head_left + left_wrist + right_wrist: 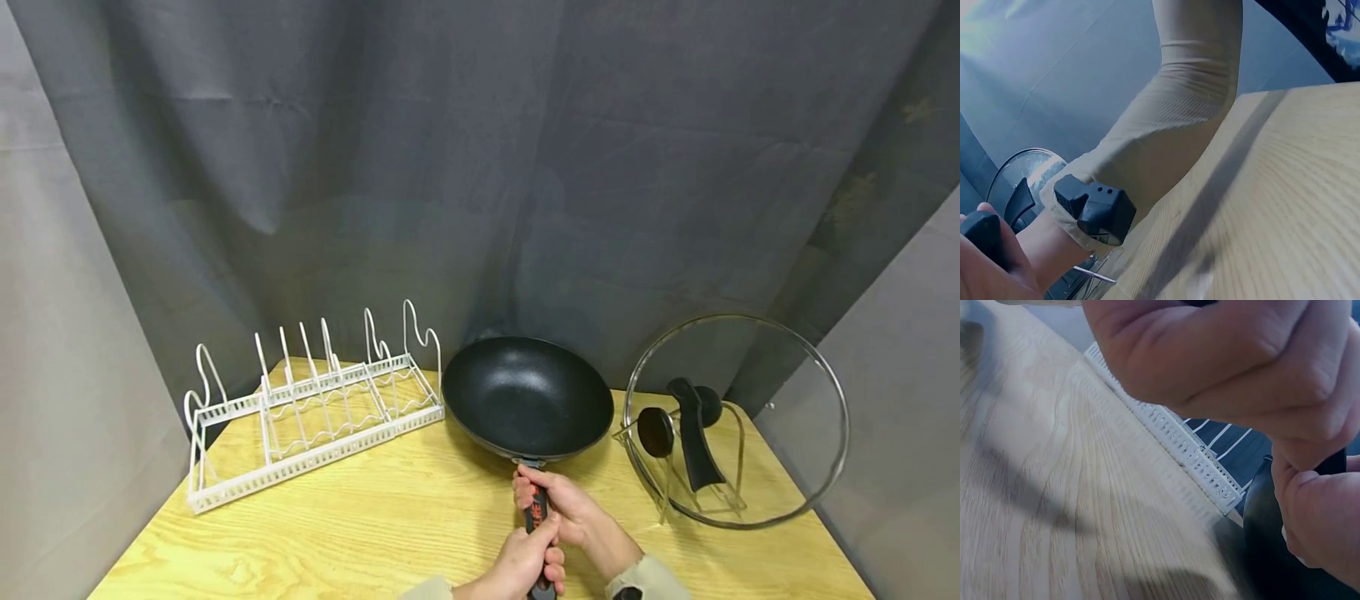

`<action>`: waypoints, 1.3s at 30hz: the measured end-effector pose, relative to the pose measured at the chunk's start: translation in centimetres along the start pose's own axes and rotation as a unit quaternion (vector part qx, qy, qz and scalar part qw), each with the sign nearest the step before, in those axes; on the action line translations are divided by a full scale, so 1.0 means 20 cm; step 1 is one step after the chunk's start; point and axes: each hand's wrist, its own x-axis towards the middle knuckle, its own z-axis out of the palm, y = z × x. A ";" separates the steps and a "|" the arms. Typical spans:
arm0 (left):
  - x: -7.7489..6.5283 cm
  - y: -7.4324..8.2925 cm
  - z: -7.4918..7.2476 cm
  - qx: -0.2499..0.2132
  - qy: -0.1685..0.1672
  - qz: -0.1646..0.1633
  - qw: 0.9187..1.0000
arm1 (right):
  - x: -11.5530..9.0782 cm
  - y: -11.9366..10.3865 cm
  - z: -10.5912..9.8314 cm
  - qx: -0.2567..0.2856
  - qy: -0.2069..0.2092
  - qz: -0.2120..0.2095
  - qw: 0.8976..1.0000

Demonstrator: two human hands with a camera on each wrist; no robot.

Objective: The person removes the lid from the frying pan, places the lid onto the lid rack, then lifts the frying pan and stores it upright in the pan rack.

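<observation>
A black frying pan [525, 396] with deep, sloping sides is at the middle of the head view, its bowl toward the back curtain. Both hands grip its black handle [536, 510], which carries red lettering. My right hand [567, 504] holds the part nearer the bowl; my left hand [519, 560] wraps the handle closer to its end. In the left wrist view the handle's butt [984, 234] pokes out of the left hand [988, 275]. Whether the pan's base touches the table cannot be told.
A white wire rack [315, 417] with upright dividers stands left of the pan. To the right, a large glass lid [795, 417] with a black handle [697, 437] leans upright in a wire stand [738, 467]. Wooden table [360, 525] lies below, dark curtain [480, 167] behind.
</observation>
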 end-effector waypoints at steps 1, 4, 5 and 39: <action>0.00 0.00 0.00 0.003 0.001 0.001 1.000 | 0.00 0.00 0.00 -0.002 0.000 -0.002 1.000; -0.01 0.00 -0.01 0.018 0.001 0.007 1.000 | 0.01 0.01 -0.01 -0.004 0.000 -0.004 1.000; -0.01 0.00 -0.01 0.023 0.003 0.009 1.000 | 0.01 0.01 -0.01 -0.003 0.001 -0.005 1.000; -0.05 0.06 -0.01 0.048 -0.039 0.074 0.995 | -0.01 -0.03 0.18 -0.022 -0.036 -0.056 0.998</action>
